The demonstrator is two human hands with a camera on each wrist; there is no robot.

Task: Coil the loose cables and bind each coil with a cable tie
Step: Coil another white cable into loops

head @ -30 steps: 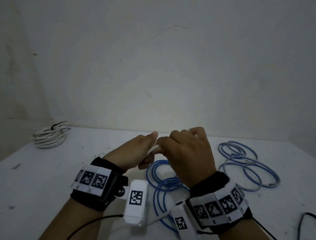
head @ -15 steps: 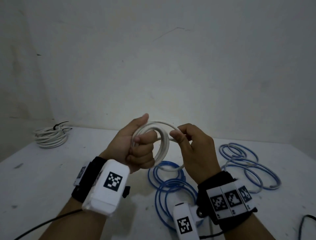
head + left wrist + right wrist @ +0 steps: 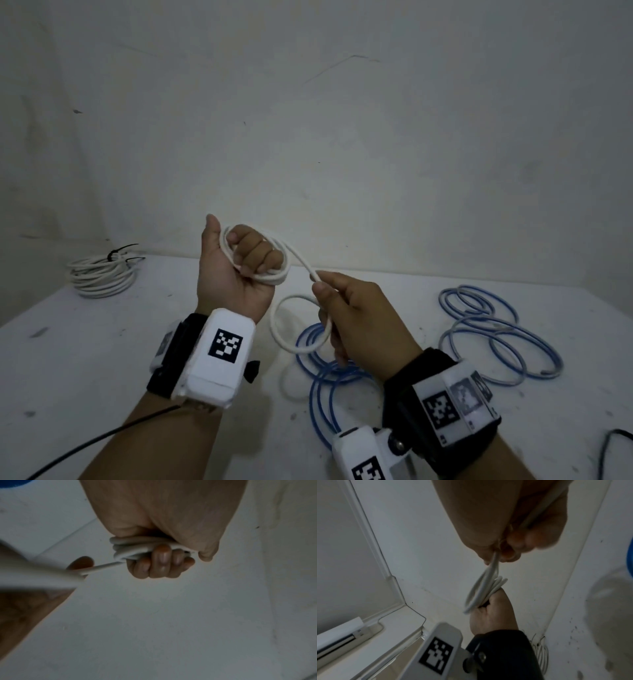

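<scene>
A white cable (image 3: 298,263) is held in the air between both hands above the white table (image 3: 68,359). My left hand (image 3: 239,260) is raised, palm toward me, and its fingers curl round a small coil of that cable (image 3: 137,547). A free strand runs from the coil down to my right hand (image 3: 346,308), which pinches it between thumb and fingers (image 3: 510,543). Below the right hand the cable hangs in one loose loop (image 3: 298,325). Loose blue cable (image 3: 329,373) lies on the table under the hands.
A white coil (image 3: 102,274) bound with black cable ties (image 3: 118,255) lies at the table's far left by the wall. More loose blue loops (image 3: 493,335) spread at the right. A black wire (image 3: 613,442) shows at the right edge.
The left hand has risen and turned palm toward me with the coil. The right hand has dropped down and right along the cable, and a loose loop now hangs below it.
</scene>
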